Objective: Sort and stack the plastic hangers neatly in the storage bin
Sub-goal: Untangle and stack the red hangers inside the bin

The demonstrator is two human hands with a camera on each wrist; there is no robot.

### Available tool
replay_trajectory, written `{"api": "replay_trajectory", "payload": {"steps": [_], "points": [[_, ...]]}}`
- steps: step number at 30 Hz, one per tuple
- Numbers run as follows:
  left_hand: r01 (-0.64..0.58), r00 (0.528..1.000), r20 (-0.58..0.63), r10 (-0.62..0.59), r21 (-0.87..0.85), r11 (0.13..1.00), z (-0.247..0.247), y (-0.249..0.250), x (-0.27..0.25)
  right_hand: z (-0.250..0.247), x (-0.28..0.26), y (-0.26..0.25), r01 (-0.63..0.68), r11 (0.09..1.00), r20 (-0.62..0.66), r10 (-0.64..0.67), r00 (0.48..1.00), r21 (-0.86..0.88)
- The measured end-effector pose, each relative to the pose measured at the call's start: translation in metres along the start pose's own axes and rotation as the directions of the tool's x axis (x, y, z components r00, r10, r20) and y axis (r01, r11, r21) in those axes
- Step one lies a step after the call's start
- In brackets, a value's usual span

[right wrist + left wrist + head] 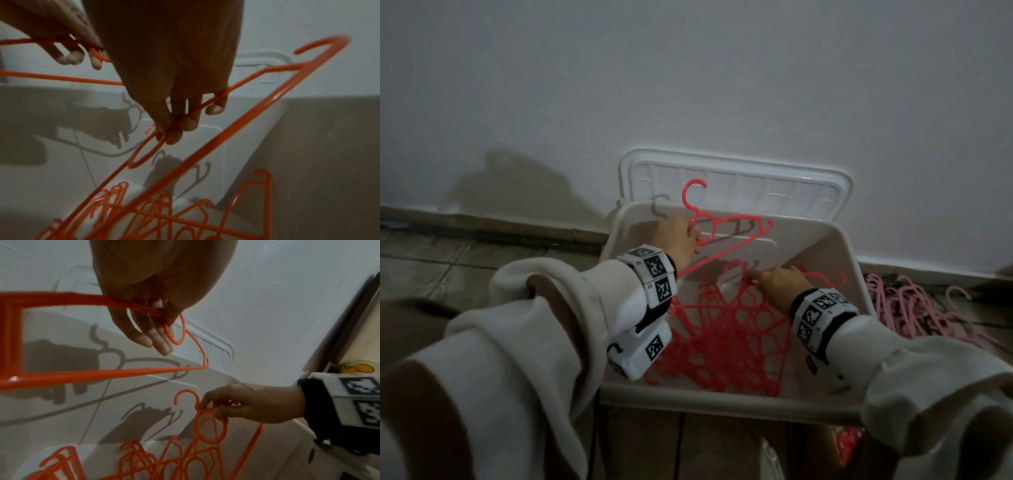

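The left hand (677,240) pinched a coral-red plastic hanger (726,229) at its neck, lifted above the white plastic storage bin (726,399), hook up, long axis slanting down toward the bin's left wall. The right hand (779,281), lower and nearer the tangled heap of red hangers (722,339) on the bin floor, closed on a second red hanger's ring (209,425). Open room lay along the far wall, below the propped white lid (736,185); a pink hanger pile (914,308) lay outside to the right.

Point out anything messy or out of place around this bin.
The red hangers in the white bin lie in a crisscrossed tangle, hooks pointing every way, not stacked. A loose heap of pink hangers sprawls on the floor right of the bin, outside it.
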State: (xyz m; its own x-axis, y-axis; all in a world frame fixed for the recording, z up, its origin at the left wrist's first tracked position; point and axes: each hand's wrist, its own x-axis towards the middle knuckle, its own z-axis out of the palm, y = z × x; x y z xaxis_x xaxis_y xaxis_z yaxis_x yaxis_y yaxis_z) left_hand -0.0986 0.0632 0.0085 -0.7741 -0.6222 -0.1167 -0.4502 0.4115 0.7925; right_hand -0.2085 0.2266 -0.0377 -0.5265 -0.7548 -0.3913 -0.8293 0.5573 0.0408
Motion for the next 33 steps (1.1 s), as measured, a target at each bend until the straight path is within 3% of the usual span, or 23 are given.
{"api": "replay_trajectory", "payload": {"steps": [8, 11, 19, 23, 28, 33], "points": [[0.052, 0.995, -0.088, -0.051, 0.009, 0.999, -0.009, -0.005, 0.009, -0.006, 0.001, 0.021, -0.281, 0.944, 0.007, 0.284, 0.959, 0.174], [0.091, 0.995, -0.051, -0.090, 0.016, 0.996, -0.015, -0.017, 0.010, -0.008, -0.001, 0.035, -0.326, 0.908, -0.019, 0.343, 0.939, 0.262], [0.133, 0.958, 0.210, -0.196, 0.279, 0.951, -0.016, -0.022, -0.005, -0.012, -0.011, 0.046, -0.285, 0.898, -0.130, 0.344, 0.930, 0.335], [0.177, 0.921, 0.297, -0.253, 0.262, 0.949, -0.004, -0.018, -0.012, -0.015, -0.010, 0.043, -0.255, 0.913, -0.213, 0.331, 0.919, 0.319], [0.137, 0.928, 0.291, -0.233, 0.317, 0.939, 0.010, -0.008, -0.027, -0.024, -0.010, 0.033, -0.222, 0.906, -0.254, 0.324, 0.911, 0.360], [0.220, 0.886, 0.293, -0.359, 0.416, 0.882, 0.015, -0.017, -0.031, -0.024, -0.005, 0.026, -0.232, 0.889, -0.218, 0.336, 0.916, 0.396]]}}
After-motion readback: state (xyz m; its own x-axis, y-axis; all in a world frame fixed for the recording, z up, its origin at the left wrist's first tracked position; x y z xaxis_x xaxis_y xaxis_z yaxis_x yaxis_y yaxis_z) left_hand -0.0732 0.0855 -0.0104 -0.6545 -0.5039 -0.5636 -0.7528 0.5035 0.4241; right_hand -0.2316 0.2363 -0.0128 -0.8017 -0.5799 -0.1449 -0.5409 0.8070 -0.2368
